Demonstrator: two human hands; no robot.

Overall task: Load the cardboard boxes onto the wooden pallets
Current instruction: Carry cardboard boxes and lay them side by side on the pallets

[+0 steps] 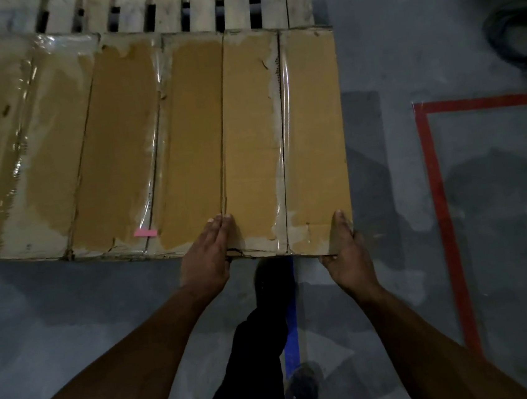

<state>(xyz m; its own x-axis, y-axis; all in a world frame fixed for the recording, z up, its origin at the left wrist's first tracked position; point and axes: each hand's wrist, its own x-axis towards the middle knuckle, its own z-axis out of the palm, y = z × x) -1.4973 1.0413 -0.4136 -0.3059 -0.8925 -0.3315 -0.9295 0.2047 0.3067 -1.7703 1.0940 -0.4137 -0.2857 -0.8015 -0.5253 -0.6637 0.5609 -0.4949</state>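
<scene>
Two arms reach forward: our left hand (207,254) lies flat, fingers straight, on the taped brown cardboard box (282,139); our right hand (346,244) grasps its near corner.

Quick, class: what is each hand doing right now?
Left hand: open, fingers straight, resting flat on the cardboard boxes.
Right hand: holds the rightmost box's near right corner.

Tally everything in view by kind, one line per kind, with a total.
Cardboard boxes: 3
Wooden pallets: 1
Hands, left hand and right hand: 2
Red floor tape outlines: 1
Coiled black cables: 1
Total: 8
</scene>
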